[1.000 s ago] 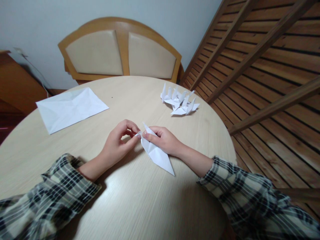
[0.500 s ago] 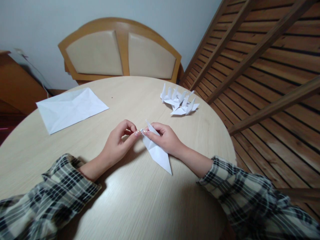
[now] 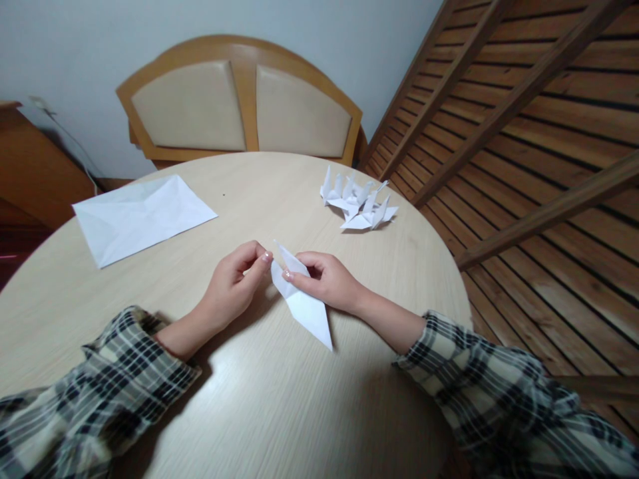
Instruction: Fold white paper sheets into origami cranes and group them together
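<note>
A folded white paper piece (image 3: 302,303), long and pointed, is held just above the round wooden table (image 3: 279,412). My right hand (image 3: 329,283) grips it at its upper part, thumb on top, fingers closed around it. My left hand (image 3: 234,286) sits right beside it with fingers curled and thumb pressed to forefinger, next to the paper's upper tip; what it pinches, if anything, is too small to see. Both sleeves are plaid.
A creased white sheet (image 3: 142,216) lies flat at the table's left. Several finished folded paper figures (image 3: 357,203) sit in a cluster at the far right. A padded wooden chair back (image 3: 244,106) stands behind the table. Wooden slatted flooring and beams lie to the right.
The folded piece has shifted slightly left and turned, its lower point swinging left. My left hand has come off the paper's tip and its fingers have curled closer together.
</note>
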The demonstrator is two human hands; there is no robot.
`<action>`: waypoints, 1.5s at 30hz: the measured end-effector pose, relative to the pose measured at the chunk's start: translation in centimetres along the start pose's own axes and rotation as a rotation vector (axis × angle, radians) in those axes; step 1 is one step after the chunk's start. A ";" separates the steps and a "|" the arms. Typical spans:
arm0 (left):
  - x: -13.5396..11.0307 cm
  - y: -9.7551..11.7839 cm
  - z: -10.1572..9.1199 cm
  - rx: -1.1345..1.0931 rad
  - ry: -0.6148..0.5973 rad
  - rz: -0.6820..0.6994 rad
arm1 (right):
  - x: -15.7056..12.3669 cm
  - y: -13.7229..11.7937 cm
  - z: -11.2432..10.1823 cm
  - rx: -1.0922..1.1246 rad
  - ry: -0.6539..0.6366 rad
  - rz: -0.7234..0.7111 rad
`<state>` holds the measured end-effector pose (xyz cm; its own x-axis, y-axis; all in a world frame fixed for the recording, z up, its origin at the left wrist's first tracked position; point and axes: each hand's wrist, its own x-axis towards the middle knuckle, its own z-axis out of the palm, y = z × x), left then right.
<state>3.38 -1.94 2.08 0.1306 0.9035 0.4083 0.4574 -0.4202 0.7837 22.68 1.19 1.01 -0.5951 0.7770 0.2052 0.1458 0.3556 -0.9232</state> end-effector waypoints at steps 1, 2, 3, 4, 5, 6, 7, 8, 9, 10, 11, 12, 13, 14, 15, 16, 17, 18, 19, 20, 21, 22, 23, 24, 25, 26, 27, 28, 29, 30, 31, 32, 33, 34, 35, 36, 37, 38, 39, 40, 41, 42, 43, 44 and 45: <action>0.1 -0.1 0.0 -0.014 0.029 -0.016 | -0.1 0.0 -0.1 0.013 -0.015 0.022; 0.1 -0.2 0.0 -0.028 0.052 -0.031 | -0.1 0.1 -0.1 0.021 -0.024 0.039; 0.2 -0.3 0.0 -0.038 0.069 -0.044 | -0.1 0.1 -0.1 0.023 -0.020 0.047; 0.3 -0.4 -0.1 -0.042 0.084 -0.052 | -0.1 0.1 -0.2 0.020 0.002 0.048; 0.3 -0.5 -0.1 -0.042 0.102 -0.056 | -0.1 0.2 -0.2 0.014 0.043 0.044; 0.3 -0.6 -0.1 -0.037 0.124 -0.056 | -0.1 0.2 -0.2 0.007 0.098 0.038; 0.4 -0.6 -0.2 -0.028 0.144 -0.054 | 0.0 0.3 -0.2 0.000 0.162 0.030; 0.3 -0.7 -0.2 -0.019 0.155 -0.053 | 0.1 0.3 -0.3 -0.005 0.228 0.020; 0.3 -0.7 -0.2 -0.014 0.147 -0.054 | 0.1 0.3 -0.3 -0.008 0.288 0.008; 0.2 -0.6 -0.1 -0.013 0.111 -0.060 | 0.2 0.4 -0.4 -0.010 0.338 -0.007; 0.1 -0.5 0.0 -0.019 0.053 -0.068 | 0.2 0.4 -0.5 -0.014 0.379 -0.026; 0.0 -0.3 0.1 -0.033 -0.019 -0.073 | 0.3 0.4 -0.5 -0.019 0.408 -0.042; -0.2 -0.1 0.3 -0.049 -0.103 -0.078 | 0.3 0.5 -0.6 -0.024 0.431 -0.055; -0.3 0.1 0.5 -0.070 -0.176 -0.075 | 0.3 0.6 -0.6 -0.031 0.446 -0.063; -0.4 0.3 0.8 -0.083 -0.246 -0.072 | 0.3 0.7 -0.7 -0.039 0.456 -0.070; -0.5 0.4 0.9 -0.091 -0.290 -0.071 | 0.4 0.8 -0.7 -0.049 0.462 -0.078; -0.5 0.5 1.1 -0.092 -0.310 -0.072 | 0.4 0.8 -0.7 -0.065 0.466 -0.089; -0.5 0.5 1.2 -0.093 -0.307 -0.079 | 0.3 0.9 -0.7 -0.081 0.467 -0.103; -0.5 0.4 1.3 -0.103 -0.285 -0.095 | 0.3 0.9 -0.6 -0.091 0.466 -0.122; -0.5 0.3 1.3 -0.126 -0.254 -0.118 | 0.3 0.8 -0.6 -0.090 0.456 -0.140; -0.4 0.1 1.2 -0.156 -0.221 -0.145 | 0.2 0.7 -0.6 -0.078 0.440 -0.154; -0.4 -0.1 1.2 -0.189 -0.187 -0.170 | 0.1 0.6 -0.6 -0.059 0.415 -0.162; -0.3 -0.4 1.1 -0.217 -0.157 -0.190 | 0.0 0.5 -0.5 -0.035 0.384 -0.164; -0.2 -0.6 1.0 -0.235 -0.131 -0.203 | 0.0 0.3 -0.5 -0.009 0.351 -0.160; -0.1 -0.7 0.9 -0.243 -0.108 -0.208 | -0.1 0.2 -0.5 0.017 0.323 -0.148; 0.0 -0.9 0.8 -0.248 -0.084 -0.210 | -0.1 0.2 -0.6 0.054 0.307 -0.130; 0.0 -0.9 0.8 -0.254 -0.064 -0.212 | 0.0 0.3 -0.6 0.099 0.305 -0.106; 0.1 -1.0 0.7 -0.266 -0.049 -0.218 | 0.1 0.4 -0.6 0.160 0.325 -0.076; 0.1 -1.0 0.7 -0.283 -0.033 -0.223 | 0.2 0.6 -0.7 0.226 0.357 -0.035; 0.2 -1.0 0.7 -0.301 -0.015 -0.224 | 0.4 0.9 -0.8 0.273 0.404 0.013; 0.2 -1.1 0.7 -0.316 0.002 -0.220 | 0.6 1.1 -0.8 0.323 0.444 0.074; 0.2 -1.1 0.7 -0.324 0.015 -0.212 | 0.7 1.3 -0.9 0.375 0.451 0.160; 0.2 -1.1 0.7 -0.325 0.024 -0.201 | 0.8 1.3 -0.9 0.417 0.418 0.254; 0.2 -1.2 0.7 -0.318 0.027 -0.191 | 0.8 1.3 -0.9 0.448 0.361 0.334; 0.2 -1.2 0.7 -0.303 0.023 -0.180 | 0.8 1.2 -0.9 0.477 0.305 0.398; 0.2 -1.2 0.7 -0.281 0.015 -0.170 | 0.8 1.0 -0.8 0.505 0.257 0.441; 0.2 -1.2 0.7 -0.258 0.006 -0.160 | 0.8 0.7 -0.8 0.536 0.231 0.464; 0.2 -1.2 0.7 -0.238 -0.003 -0.152 | 0.7 0.5 -0.8 0.569 0.218 0.473; 0.2 -1.1 0.7 -0.224 -0.018 -0.149 | 0.7 0.4 -0.8 0.599 0.220 0.472; 0.1 -1.0 0.7 -0.217 -0.041 -0.157 | 0.7 0.3 -0.9 0.622 0.228 0.463; 0.1 -0.9 0.7 -0.215 -0.073 -0.174 | 0.8 0.2 -1.0 0.638 0.238 0.445; 0.1 -0.7 0.6 -0.217 -0.109 -0.198 | 0.8 0.3 -1.1 0.644 0.252 0.419; 0.0 -0.6 0.6 -0.220 -0.142 -0.222 | 0.9 0.4 -1.2 0.642 0.267 0.389; 0.0 -0.4 0.5 -0.222 -0.167 -0.243 | 0.9 0.5 -1.3 0.634 0.283 0.359; 0.0 -0.4 0.4 -0.221 -0.179 -0.256 | 1.0 0.6 -1.4 0.624 0.300 0.331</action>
<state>3.59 -1.77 1.59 0.1973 0.9738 0.1131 0.2966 -0.1692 0.9399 23.31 2.87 1.12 -0.3453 0.9312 -0.1166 -0.2468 -0.2100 -0.9460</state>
